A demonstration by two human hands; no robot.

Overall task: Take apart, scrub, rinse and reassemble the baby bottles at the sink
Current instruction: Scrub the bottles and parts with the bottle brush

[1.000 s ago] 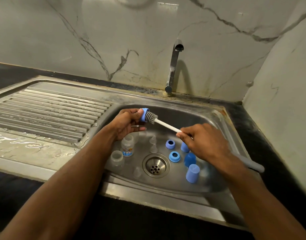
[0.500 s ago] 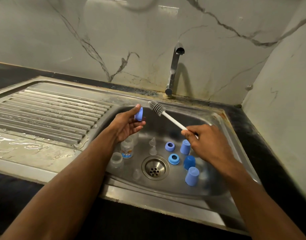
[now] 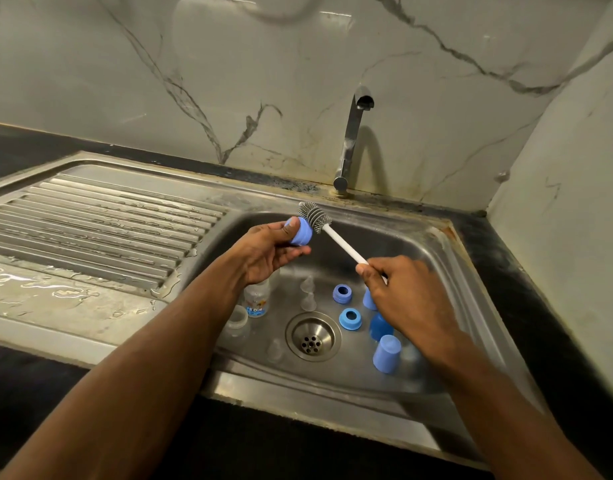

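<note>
My left hand [image 3: 267,251] grips a blue bottle collar [image 3: 299,232] above the sink basin [image 3: 447,271]. My right hand [image 3: 405,296] holds the white handle of a bottle brush [image 3: 343,244], whose grey bristle head [image 3: 313,215] touches the collar's outer side. In the basin lie two clear bottles [image 3: 256,299] [image 3: 236,322], clear teats [image 3: 308,292], two blue collars [image 3: 342,293] [image 3: 350,318] and blue caps [image 3: 387,353] [image 3: 380,326]. Another blue cap is partly hidden behind my right hand.
A chrome tap [image 3: 353,140] stands behind the basin, with no water running. The ribbed steel drainboard [image 3: 97,223] to the left is wet. The round drain [image 3: 312,337] sits mid-basin. A marbled wall rises behind and to the right.
The brush head came out of the collar, lifted away, and now rests against the collar's outside. My left hand turned the collar and raised it slightly.
</note>
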